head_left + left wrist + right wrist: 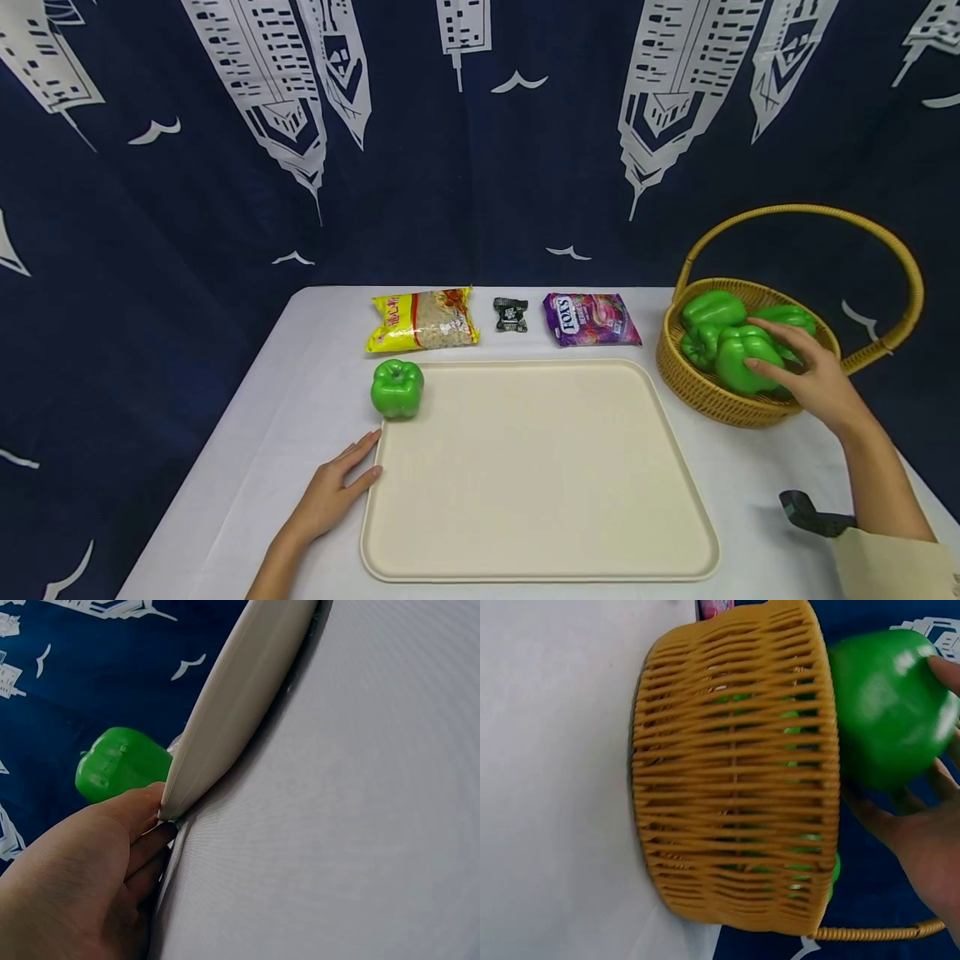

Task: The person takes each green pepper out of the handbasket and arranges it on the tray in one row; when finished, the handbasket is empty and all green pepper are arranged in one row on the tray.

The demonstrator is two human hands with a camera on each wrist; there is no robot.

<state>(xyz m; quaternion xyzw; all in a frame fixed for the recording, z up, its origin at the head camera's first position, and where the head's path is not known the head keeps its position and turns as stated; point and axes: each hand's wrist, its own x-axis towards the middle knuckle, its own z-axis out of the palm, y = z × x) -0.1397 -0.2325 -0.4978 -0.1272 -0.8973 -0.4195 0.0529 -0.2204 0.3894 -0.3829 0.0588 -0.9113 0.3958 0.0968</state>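
Note:
My right hand [817, 383] reaches over the wicker basket [712, 404] and grips a green bell pepper [741, 360], thumb on one side and fingers on the other. In the right wrist view this bell pepper [889, 712] bulges above the basket rim. More green bell peppers [714, 308] lie around it in the basket, partly hidden. My left hand [330, 492] rests at the left edge of the cream tray [540, 475], fingertips touching its rim. Just beyond those fingers, another green bell pepper [397, 388] sits upright on the tray's far left corner.
Behind the tray lie a yellow snack bag [423, 320], a small black packet [512, 315] and a purple bag [592, 319]. The basket's tall handle [802, 208] arches over its right side. A dark blue patterned cloth [465, 167] hangs behind the white table [247, 450].

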